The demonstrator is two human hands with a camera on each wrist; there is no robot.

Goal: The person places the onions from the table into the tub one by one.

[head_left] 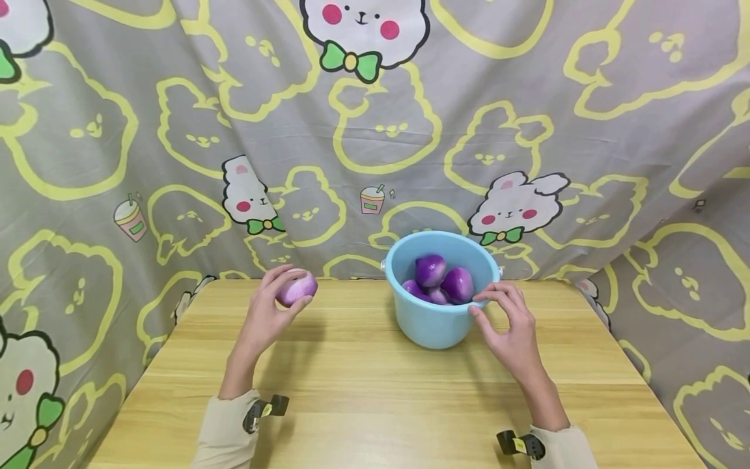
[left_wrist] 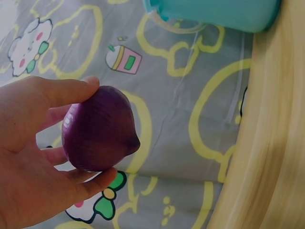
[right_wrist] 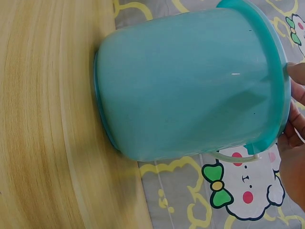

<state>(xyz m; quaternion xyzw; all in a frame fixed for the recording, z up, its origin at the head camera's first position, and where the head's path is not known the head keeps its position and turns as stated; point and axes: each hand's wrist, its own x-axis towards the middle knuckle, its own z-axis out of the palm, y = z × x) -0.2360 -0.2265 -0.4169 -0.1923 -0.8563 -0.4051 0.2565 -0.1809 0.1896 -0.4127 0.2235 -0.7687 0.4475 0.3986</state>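
Observation:
My left hand (head_left: pixel 265 322) holds a purple onion (head_left: pixel 302 288) above the back left of the table, thumb on one side and fingers on the other. In the left wrist view the onion (left_wrist: pixel 102 131) shows its dark skin and pointed tip. To the right stands a light blue bucket (head_left: pixel 432 327) with several purple onions (head_left: pixel 457 284) inside. My right hand (head_left: pixel 514 333) pinches the bucket's near right rim between thumb and fingers. The right wrist view shows the bucket (right_wrist: pixel 186 86) from the side, fingertips (right_wrist: pixel 296 74) at its rim.
The wooden table (head_left: pixel 375 397) runs back to a grey curtain (head_left: pixel 305 130) with yellow outlines and white cartoon animals. A pale handle (right_wrist: pixel 236 157) hangs along the bucket's side. Dark wrist cameras (head_left: pixel 266 412) are strapped over both sleeves.

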